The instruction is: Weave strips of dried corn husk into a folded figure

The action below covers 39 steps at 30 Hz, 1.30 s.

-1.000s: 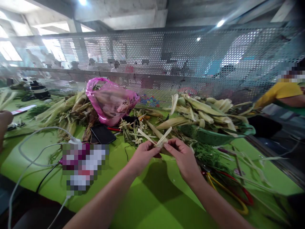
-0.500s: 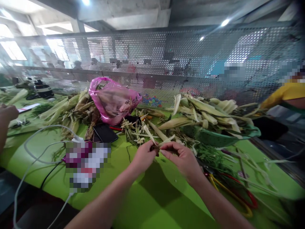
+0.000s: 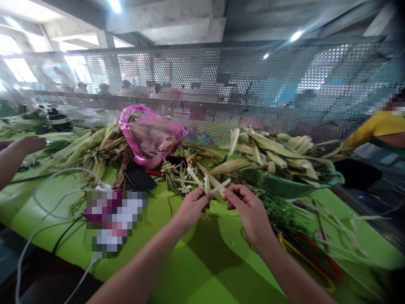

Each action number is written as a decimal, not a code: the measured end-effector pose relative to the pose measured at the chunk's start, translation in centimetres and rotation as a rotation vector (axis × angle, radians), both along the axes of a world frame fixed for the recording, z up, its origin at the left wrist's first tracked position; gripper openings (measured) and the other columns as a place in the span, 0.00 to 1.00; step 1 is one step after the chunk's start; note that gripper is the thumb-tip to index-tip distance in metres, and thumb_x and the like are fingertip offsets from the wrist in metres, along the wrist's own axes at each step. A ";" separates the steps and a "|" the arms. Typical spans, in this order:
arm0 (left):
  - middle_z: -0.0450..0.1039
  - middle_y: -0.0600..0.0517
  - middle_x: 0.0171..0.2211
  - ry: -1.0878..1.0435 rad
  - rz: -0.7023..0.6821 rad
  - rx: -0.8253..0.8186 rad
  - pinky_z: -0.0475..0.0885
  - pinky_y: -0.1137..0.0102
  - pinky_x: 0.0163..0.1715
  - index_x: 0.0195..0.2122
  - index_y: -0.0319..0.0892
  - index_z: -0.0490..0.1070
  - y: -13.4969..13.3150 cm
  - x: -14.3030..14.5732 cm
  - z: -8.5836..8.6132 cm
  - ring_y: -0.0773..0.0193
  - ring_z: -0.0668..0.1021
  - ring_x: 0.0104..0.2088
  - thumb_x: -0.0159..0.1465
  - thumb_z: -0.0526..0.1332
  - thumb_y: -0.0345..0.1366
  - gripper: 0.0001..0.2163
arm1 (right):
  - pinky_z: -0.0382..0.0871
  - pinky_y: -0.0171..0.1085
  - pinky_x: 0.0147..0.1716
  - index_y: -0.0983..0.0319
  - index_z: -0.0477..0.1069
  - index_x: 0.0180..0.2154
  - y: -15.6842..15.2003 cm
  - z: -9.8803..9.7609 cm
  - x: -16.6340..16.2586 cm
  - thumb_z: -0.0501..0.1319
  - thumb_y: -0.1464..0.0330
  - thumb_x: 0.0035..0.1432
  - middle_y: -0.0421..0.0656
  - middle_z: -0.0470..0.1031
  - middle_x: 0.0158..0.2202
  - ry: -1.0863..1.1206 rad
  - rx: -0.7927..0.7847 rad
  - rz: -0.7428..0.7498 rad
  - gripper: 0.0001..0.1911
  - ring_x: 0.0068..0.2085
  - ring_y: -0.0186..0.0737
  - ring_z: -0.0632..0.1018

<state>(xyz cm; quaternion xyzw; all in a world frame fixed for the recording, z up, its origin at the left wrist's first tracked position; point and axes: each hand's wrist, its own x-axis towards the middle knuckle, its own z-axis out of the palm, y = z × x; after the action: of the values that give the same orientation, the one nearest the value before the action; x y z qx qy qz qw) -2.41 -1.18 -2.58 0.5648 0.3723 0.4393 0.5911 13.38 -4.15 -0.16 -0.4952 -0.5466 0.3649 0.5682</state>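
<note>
Left hand [image 3: 193,205]: pale husk strips [image 3: 207,183] pinched between thumb and fingers, the free ends spread outward and crossed. The strips are held up over the near side of the table, in front of the pink bag [image 3: 150,137] and to its right. Right hand [image 3: 249,211]: set farther right of the bag, thumb and fingers drawn together close to the strips; whether a strip end is gripped cannot be told.

Just beyond the hands, right of the bag's foot, a loose litter of cut stalks [image 3: 180,175] is seen. A black phone [image 3: 140,179] is laid before the bag; nearer and leftward of it, a white cable [image 3: 65,171] is looped on the green table [image 3: 177,274]. A bundle of dry husks [image 3: 101,145] is heaped just left of the bag.

Well to the bag's right, a green basket [image 3: 294,185] is piled with husks [image 3: 278,152]. Nearer than the basket, green sprigs [image 3: 278,211] are strewn, with a red handle [image 3: 338,272] and a yellow handle [image 3: 331,286] in front. Far left of the bag, another person's hand [image 3: 33,144] is noted; far right, a yellow sleeve [image 3: 363,128]. Behind the bag, the view is crossed by a perforated screen [image 3: 190,76].
</note>
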 end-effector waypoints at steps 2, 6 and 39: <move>0.61 0.56 0.21 -0.031 -0.022 -0.031 0.56 0.73 0.25 0.27 0.40 0.66 -0.2 0.0 0.3 0.70 0.63 0.23 0.58 0.59 0.41 0.09 | 0.64 0.33 0.24 0.62 0.71 0.30 0.2 -0.4 0.0 0.68 0.56 0.50 0.40 0.70 0.26 -0.049 -0.047 -0.019 0.16 0.26 0.35 0.69; 0.61 0.56 0.21 -0.067 -0.060 -0.053 0.56 0.73 0.25 0.27 0.39 0.67 -0.5 0.1 0.8 0.70 0.63 0.22 0.56 0.60 0.41 0.09 | 0.62 0.33 0.24 0.62 0.72 0.32 0.5 -1.2 -0.3 0.67 0.57 0.51 0.41 0.72 0.27 -0.043 -0.092 0.048 0.15 0.27 0.35 0.69; 0.60 0.54 0.18 0.634 -0.073 0.421 0.51 0.71 0.23 0.20 0.41 0.69 -1.4 -0.4 1.4 0.68 0.59 0.20 0.55 0.55 0.34 0.09 | 0.67 0.36 0.29 0.59 0.69 0.28 0.3 -0.4 -0.1 0.67 0.65 0.50 0.38 0.72 0.24 -0.404 0.081 0.066 0.08 0.28 0.39 0.73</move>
<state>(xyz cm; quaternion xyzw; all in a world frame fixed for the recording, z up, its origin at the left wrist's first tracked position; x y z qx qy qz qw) -2.84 -2.60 -1.15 0.7945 0.4179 0.2884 0.3330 13.31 -3.81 -0.55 -0.5166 -0.6796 0.2544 0.4544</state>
